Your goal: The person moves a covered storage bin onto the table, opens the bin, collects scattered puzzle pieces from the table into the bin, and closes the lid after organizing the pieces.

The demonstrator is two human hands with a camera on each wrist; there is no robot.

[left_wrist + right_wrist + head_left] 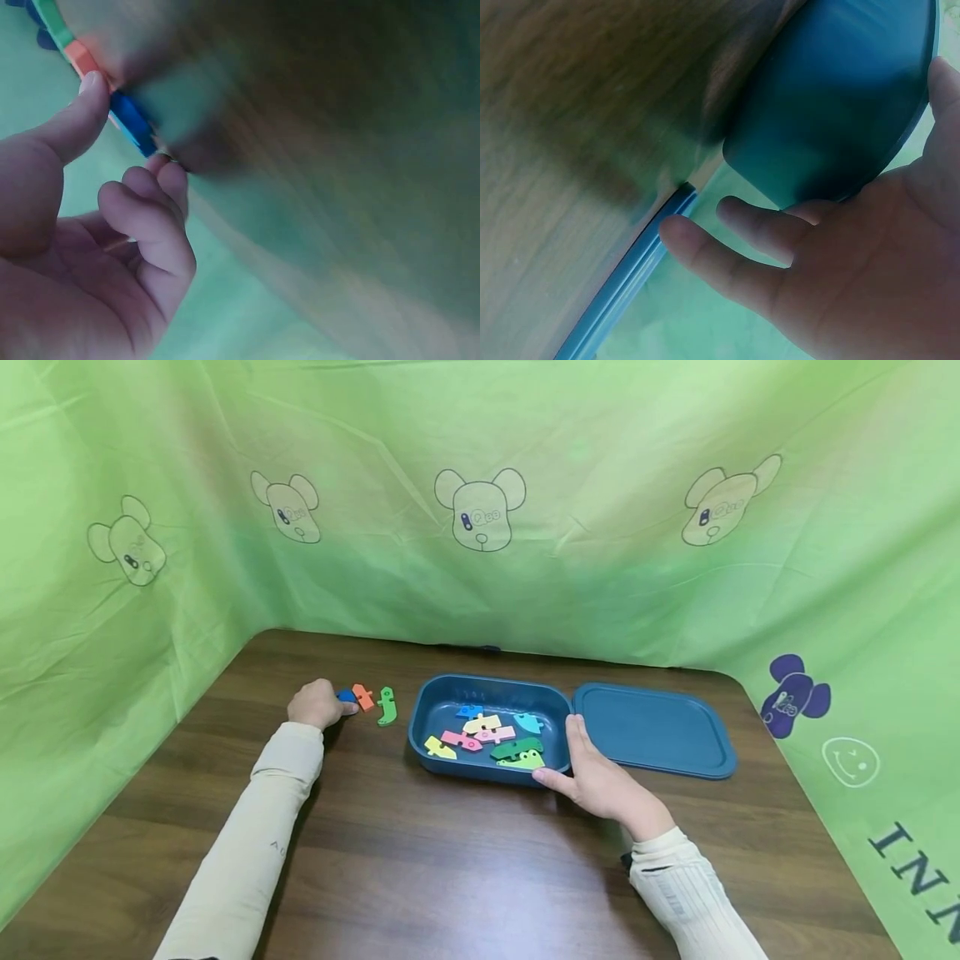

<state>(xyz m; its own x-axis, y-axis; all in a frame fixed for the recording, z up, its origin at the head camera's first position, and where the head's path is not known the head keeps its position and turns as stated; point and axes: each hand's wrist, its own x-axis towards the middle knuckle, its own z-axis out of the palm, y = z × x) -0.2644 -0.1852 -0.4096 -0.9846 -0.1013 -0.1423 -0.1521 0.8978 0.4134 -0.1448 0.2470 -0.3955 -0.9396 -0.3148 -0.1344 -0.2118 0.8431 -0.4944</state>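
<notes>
On the left of the table, my left hand [315, 703] has its thumb and curled fingers at opposite ends of a blue puzzle piece [133, 124]. Just right of it lie an orange puzzle piece [363, 697] and a green curved puzzle piece [387, 707]. A dark blue plastic box [491, 773] stands in the middle, holding several colourful pieces, among them a pink one [461, 741] and a dark green one [517, 747]. My right hand [600, 777] rests against the box's right end, fingers straight along the side and thumb by the front rim.
A blue lid [652, 731] lies flat on the wooden table [420, 868], right of the box and close to it. Green printed cloth [480, 593] hangs behind the table and along both sides.
</notes>
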